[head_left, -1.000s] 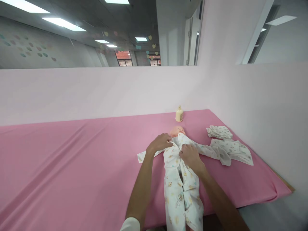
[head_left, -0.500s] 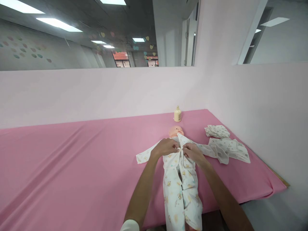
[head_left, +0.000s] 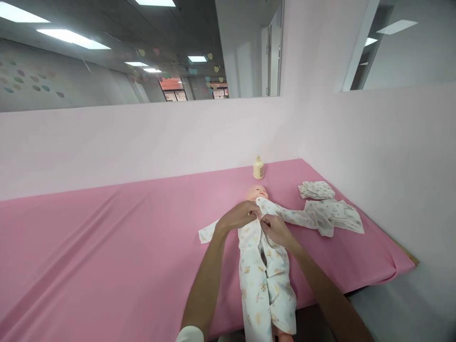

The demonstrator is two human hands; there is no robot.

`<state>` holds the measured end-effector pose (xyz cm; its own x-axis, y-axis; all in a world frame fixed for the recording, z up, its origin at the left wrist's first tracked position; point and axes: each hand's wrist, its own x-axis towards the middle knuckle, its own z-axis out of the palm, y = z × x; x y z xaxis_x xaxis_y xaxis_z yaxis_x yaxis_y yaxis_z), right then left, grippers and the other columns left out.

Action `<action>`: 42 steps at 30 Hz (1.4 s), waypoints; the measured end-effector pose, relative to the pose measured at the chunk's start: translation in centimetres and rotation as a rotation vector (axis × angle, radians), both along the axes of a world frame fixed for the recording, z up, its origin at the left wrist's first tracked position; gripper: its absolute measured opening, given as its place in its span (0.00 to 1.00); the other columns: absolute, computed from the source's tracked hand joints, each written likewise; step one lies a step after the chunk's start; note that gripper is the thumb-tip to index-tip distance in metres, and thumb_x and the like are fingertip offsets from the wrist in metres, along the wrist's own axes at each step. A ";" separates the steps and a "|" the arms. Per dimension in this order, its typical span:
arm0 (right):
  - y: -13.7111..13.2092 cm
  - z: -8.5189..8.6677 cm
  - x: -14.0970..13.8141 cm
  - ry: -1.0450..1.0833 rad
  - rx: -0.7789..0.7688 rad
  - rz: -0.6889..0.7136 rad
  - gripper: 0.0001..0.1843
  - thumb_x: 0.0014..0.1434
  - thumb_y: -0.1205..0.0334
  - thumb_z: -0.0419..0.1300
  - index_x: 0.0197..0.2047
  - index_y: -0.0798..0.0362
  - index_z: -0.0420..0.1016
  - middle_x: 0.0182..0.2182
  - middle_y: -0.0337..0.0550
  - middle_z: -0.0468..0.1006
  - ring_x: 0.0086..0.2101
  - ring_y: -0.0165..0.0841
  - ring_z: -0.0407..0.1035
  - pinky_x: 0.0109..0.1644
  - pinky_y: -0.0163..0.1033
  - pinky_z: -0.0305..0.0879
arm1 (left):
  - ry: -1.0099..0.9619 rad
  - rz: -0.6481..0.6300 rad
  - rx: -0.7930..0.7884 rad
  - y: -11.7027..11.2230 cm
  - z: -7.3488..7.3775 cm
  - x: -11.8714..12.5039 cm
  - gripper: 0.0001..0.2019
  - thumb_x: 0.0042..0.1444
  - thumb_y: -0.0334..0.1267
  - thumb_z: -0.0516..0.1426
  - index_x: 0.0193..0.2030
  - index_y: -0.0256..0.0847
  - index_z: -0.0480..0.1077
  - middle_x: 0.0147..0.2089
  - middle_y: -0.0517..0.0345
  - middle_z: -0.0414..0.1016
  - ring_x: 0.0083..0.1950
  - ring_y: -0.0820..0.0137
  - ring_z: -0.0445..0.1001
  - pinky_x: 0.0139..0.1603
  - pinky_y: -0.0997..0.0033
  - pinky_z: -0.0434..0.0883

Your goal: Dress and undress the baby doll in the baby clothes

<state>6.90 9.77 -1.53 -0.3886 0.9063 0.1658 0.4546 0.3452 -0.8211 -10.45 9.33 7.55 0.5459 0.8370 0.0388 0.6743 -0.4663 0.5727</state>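
Observation:
A baby doll (head_left: 255,192) lies face up on the pink table (head_left: 107,247), dressed in a white printed romper (head_left: 265,285). My left hand (head_left: 238,216) pinches the romper's left front edge at the chest, fingers closed on the cloth. Opposite it, my right hand (head_left: 275,229) grips the right front edge. The two hands meet at the middle of the chest, just below the doll's chin. The romper's sleeves spread out flat to either side.
A small cream bottle (head_left: 258,168) stands near the wall behind the doll's head. Folded printed baby clothes (head_left: 331,209) lie to the right, close to the side wall. The table's front right corner (head_left: 406,266) is near.
Both hands stayed at the doll's chest, shifting slightly along the romper's front opening. The view drifted a little, so everything sits slightly more left and higher.

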 end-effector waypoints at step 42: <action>6.5 0.5 -11.3 -0.896 0.301 0.305 0.27 0.53 0.56 0.59 0.57 0.51 0.69 0.56 0.54 0.70 0.56 0.50 0.62 0.59 0.55 0.53 | 0.310 1.019 0.004 -0.2 -11.8 -10.1 0.17 0.67 0.44 0.43 0.43 0.41 0.69 0.46 0.50 0.77 0.48 0.61 0.75 0.41 0.68 0.65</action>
